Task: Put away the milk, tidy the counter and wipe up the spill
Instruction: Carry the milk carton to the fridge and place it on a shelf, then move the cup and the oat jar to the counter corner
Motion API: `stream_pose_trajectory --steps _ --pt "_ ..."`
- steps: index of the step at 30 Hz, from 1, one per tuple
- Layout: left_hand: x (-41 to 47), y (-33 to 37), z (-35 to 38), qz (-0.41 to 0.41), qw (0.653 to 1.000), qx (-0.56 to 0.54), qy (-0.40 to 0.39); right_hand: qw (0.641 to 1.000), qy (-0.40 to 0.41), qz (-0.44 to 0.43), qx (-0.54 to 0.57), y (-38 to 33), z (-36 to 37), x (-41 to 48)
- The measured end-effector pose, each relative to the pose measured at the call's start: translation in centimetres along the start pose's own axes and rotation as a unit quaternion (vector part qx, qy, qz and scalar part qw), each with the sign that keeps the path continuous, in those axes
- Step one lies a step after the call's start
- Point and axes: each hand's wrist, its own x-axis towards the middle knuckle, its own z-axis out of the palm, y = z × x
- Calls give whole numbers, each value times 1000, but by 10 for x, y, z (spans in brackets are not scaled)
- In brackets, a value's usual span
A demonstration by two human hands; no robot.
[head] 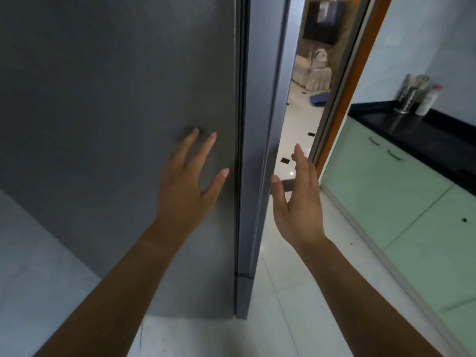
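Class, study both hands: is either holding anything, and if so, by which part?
Nothing is held. The left hand is open, fingers straight, at the face of the grey door; the right hand is open beside the door's edge, gripping nothing.

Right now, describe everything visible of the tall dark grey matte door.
The tall dark grey matte door stands upright: a plain panel, no handle in view. A black seal line runs down its right edge beside the paler grey cabinet side; it looks shut. The left hand lies flat on it, fingers spread; the right hand hovers open by that edge.
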Motion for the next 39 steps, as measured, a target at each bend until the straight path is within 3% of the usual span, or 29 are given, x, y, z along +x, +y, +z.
stream_pose_trajectory --steps 4,8,13,19,29,35,39 --pt "-61 24 17 -55 991 -64 -107 995 -48 82 -24 30 -29 -73" --pt "-136 55 39 -63 959 -145 -234 973 -87 206 -55 65 -71 -166" --pt "-236 115 57 -163 858 -258 -414 937 -89 324 -99 91 -149 -292" --pt "-335 189 54 -131 735 -286 -601 885 16 461 -66 61 -225 -452" --pt "-439 330 66 61 532 -294 -791 722 278 630 -71 -27 -274 -645" --pt "-480 411 98 142 455 -274 -835 623 421 656 -67 -26 -295 -684" --pt "-504 472 135 176 424 -261 -849 588 463 660 -63 10 -339 -694"
